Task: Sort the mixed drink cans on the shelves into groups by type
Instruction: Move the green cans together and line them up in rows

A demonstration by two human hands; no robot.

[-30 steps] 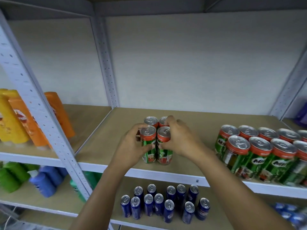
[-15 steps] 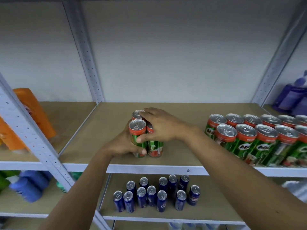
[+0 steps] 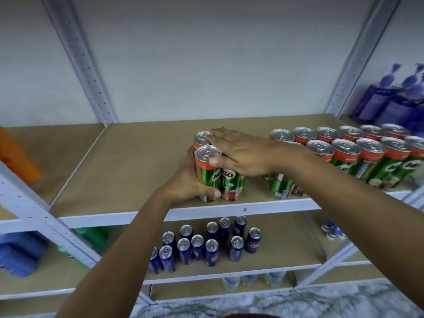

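A small cluster of green and red Milo cans [image 3: 207, 173] stands near the front edge of the upper shelf [image 3: 142, 161]. My left hand [image 3: 185, 184] wraps round the cluster's left side, thumb under the front can. My right hand [image 3: 241, 154] lies flat across the can tops, fingers straight, thumb against the front can. A bigger group of Milo cans [image 3: 358, 152] fills the shelf's right part. Several blue cans [image 3: 206, 244] stand on the lower shelf.
Purple pump bottles [image 3: 394, 99] stand at the far right behind a grey upright [image 3: 358, 56]. An orange bottle [image 3: 16, 154] sits in the left bay, blue and green bottles [image 3: 20, 255] below it. Another upright [image 3: 78, 56] rises at the back left.
The can cluster has slid right along the shelf toward the big Milo group. My right hand flattened over the tops. The view shifted right, showing purple bottles.
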